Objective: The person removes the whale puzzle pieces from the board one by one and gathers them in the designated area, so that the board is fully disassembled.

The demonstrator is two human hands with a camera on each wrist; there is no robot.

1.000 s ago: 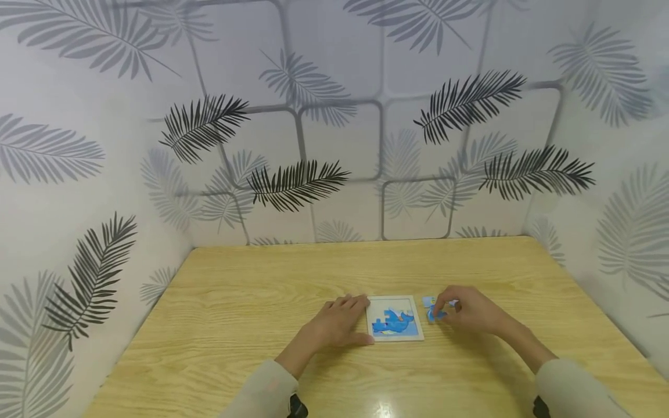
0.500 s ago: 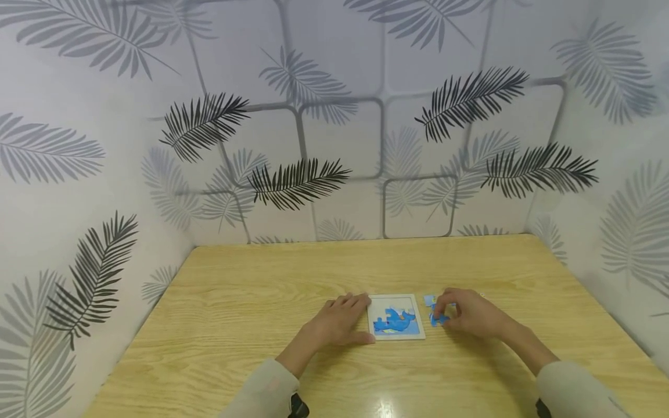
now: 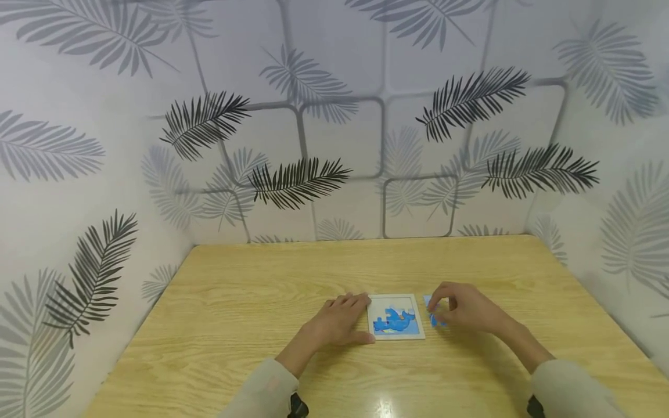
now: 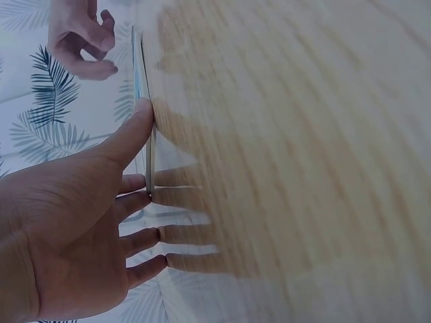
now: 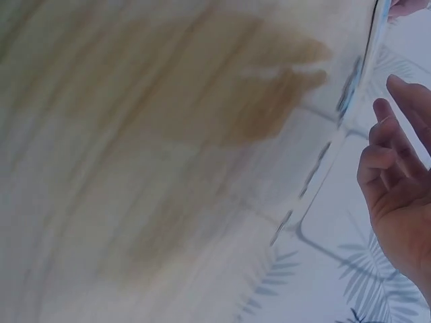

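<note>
A square white-framed jigsaw tray (image 3: 399, 337) lies flat on the table in the head view, partly filled with pieces showing a blue animal (image 3: 398, 323). My left hand (image 3: 337, 324) rests along the tray's left side, fingers spread on the table. In the left wrist view the thumb (image 4: 138, 128) touches the tray's edge. Just right of the tray are loose blue jigsaw pieces (image 3: 438, 321), partly covered by my right hand (image 3: 467, 307). The right wrist view shows that hand (image 5: 404, 195) raised above the thin pieces (image 5: 349, 94), fingers loosely bent and apart, with nothing visible between them.
The wood-grain table (image 3: 251, 302) extends around the tray on every side. Behind it stands a pale wall (image 3: 340, 139) with leaf prints, and similar walls flank both sides.
The right hand was down at the loose pieces, which shifted slightly right. Its fingers have since risen off them and moved a little left. My left hand and the tray have stayed put.
</note>
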